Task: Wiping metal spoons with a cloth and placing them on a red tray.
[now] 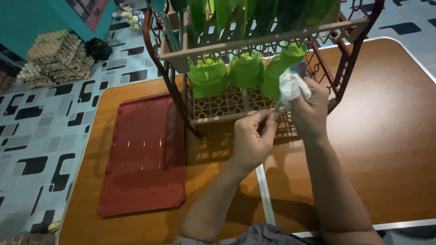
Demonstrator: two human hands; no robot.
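— What lay on the left of the tabletop (390, 136)?

— A flat red tray (145, 154) lay there, just beside the dish rack (213, 102). I think it sat close so it could catch drips.

— And in the middle?

— Green cups (208, 76) sat mouth down in the rack, most likely so the water could run out.

— What did the left hand (251, 141) do?

— Its fingers (268, 119) were pinched narrow on the thin end of a spoon (278, 107). That kept the spoon from wobbling, I think.

— And the right hand (310, 111)?

— It was closed round a white cloth (293, 86), bunched over the top of the spoon. I could not see the spoon's bowl under it.

— Where was the spoon?

— Right of the middle of the picture, between both hands, in front of the rack.
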